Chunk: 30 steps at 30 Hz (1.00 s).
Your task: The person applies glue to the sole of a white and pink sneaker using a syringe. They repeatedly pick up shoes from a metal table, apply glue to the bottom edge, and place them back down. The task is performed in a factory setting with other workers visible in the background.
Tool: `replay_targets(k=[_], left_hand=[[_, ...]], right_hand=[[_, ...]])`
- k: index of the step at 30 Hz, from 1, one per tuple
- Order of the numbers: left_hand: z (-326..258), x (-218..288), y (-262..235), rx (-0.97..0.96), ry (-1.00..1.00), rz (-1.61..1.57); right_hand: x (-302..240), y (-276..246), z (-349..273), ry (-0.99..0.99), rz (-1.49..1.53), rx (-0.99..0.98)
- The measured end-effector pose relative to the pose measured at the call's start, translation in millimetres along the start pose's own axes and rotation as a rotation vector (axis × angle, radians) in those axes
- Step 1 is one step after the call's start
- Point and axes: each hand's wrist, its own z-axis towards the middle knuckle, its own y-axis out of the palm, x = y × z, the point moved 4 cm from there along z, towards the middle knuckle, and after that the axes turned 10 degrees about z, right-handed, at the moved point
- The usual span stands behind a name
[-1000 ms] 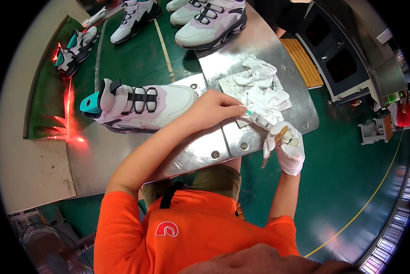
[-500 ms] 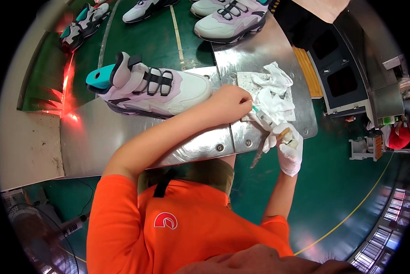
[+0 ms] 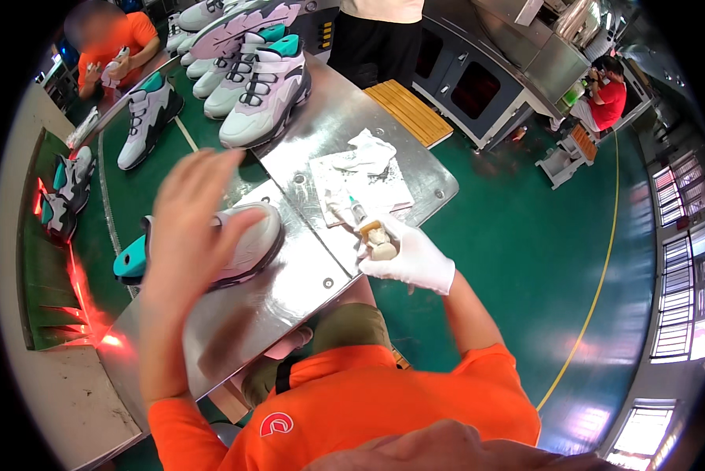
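Left hand (image 3: 191, 216): bare, motion-blurred, raised with fingers extended and thumb set apart; nothing is seen in its grasp. It overlaps the middle of a white and lilac shoe (image 3: 257, 245); contact cannot be determined. The shoe lies at the near left of the metal worktop (image 3: 294, 286), toe to the right, with a teal insert (image 3: 130, 261) at its heel end.

Right hand (image 3: 419, 259): white-gloved, fingers curled around a pale lump (image 3: 382, 250) and a yellowish-brown piece (image 3: 370, 228). A slim syringe-like tube (image 3: 357, 208) projects from the same grasp toward the far side, over a speckled white pad (image 3: 392, 185). A crumpled white cloth (image 3: 366, 152) lies on the pad.

Further shoes (image 3: 268, 96) are grouped at the far side. A co-worker (image 3: 136, 35) in orange is at far left, both hands raised around a whitish item.
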Motion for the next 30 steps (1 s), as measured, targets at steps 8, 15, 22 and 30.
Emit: replay_targets(k=[8, 15, 22, 30], left_hand=[[-113, -93, -31, -0.31, -0.434, -0.154], [-178, -25, -34, 0.063, -0.244, 0.05], [-207, -18, -40, 0.007, -0.078, 0.171], [-226, -15, -45, -0.013, -0.133, 0.161]], right_hand=[[-29, 27, 18, 0.004, -0.245, -0.061], [-51, 53, 12, -0.141, 0.311, -0.22], [-58, 87, 30, -0.057, 0.687, -0.53], [-52, 118, 41, 0.073, 0.776, -0.647]])
